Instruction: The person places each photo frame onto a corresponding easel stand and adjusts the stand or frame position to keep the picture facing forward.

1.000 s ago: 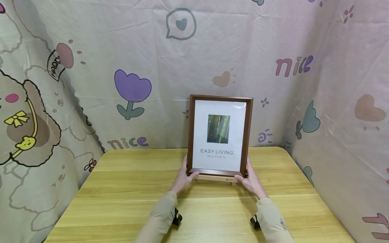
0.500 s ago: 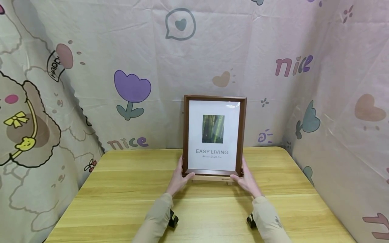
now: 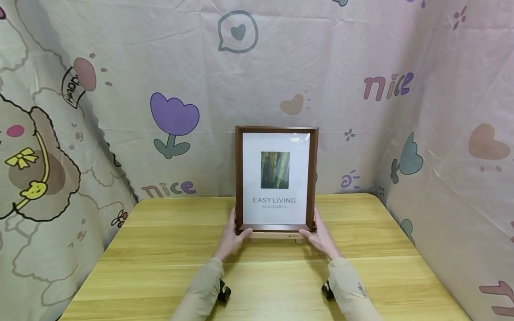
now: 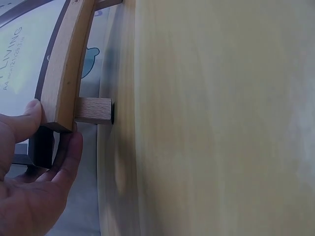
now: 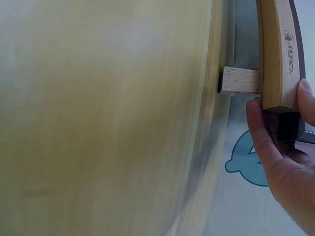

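A brown picture frame (image 3: 276, 171) stands upright, leaning back a little, on the ledge of a light wooden easel (image 3: 273, 235). Behind its glass is a white sheet printed "EASY LIVING" with a small green picture. At the lower left corner my left hand (image 3: 228, 238) grips frame and ledge together, its thumb in front and fingers curled underneath. My right hand (image 3: 322, 238) holds the opposite corner the same way. Close up in the right wrist view, the ledge (image 5: 278, 59) bears a printed logo. A short easel foot (image 4: 96, 110) with a dark end shows in the left wrist view.
Under the easel is a yellow wood-grain table (image 3: 168, 249), its back edge just behind the frame. A pale printed curtain (image 3: 257, 76) hangs behind and along both sides. Black straps with small devices (image 3: 224, 292) sit at both sleeve cuffs.
Both hands have shifted the picture frame and easel steadily leftward along the table. The frame has also turned slightly and faces more squarely forward; the grip looks the same.
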`<action>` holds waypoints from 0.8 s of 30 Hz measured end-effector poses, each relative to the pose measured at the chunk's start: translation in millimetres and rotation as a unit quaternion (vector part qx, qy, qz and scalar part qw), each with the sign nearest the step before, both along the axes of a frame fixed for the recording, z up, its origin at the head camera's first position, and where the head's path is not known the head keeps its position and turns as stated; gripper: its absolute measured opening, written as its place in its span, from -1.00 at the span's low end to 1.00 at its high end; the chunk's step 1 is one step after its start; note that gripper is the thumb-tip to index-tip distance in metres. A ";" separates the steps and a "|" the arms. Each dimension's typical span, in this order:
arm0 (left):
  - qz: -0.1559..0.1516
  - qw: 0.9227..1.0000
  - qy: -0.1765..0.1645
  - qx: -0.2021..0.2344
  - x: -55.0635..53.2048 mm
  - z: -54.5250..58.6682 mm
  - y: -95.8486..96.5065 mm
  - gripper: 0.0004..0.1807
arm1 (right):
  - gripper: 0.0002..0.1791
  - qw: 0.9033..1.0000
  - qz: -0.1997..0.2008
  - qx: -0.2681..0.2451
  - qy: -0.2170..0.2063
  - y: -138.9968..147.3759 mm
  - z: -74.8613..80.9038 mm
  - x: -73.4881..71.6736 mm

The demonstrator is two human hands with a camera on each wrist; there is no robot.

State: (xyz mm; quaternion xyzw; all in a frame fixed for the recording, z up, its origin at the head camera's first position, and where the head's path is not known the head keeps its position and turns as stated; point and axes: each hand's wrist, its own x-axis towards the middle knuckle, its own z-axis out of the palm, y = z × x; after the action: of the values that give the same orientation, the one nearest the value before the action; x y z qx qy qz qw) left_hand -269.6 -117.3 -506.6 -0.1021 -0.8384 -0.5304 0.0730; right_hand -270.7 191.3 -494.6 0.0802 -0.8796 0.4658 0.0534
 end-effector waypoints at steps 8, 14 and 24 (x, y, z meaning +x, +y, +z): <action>0.000 1.000 0.002 -0.001 1.6 -0.8 -5.3 0.06 | 0.21 1.000 0.017 -0.024 0.005 -4.4 -2.4 -3.0; 0.003 1.000 0.002 0.002 2.5 1.4 -6.5 0.06 | 0.20 1.000 0.016 -0.014 -0.004 -5.6 -1.6 -4.6; 0.017 1.000 -0.011 -0.003 4.1 1.6 -7.3 0.06 | 0.16 1.000 0.011 -0.006 0.001 -8.3 -1.3 -4.1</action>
State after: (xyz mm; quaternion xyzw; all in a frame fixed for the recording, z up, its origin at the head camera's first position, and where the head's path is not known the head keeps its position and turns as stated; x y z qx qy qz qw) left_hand -265.5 -124.6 -505.0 -0.0822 -0.8425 -0.5274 0.0731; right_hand -274.8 183.0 -495.9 0.0899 -0.8761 0.4712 0.0492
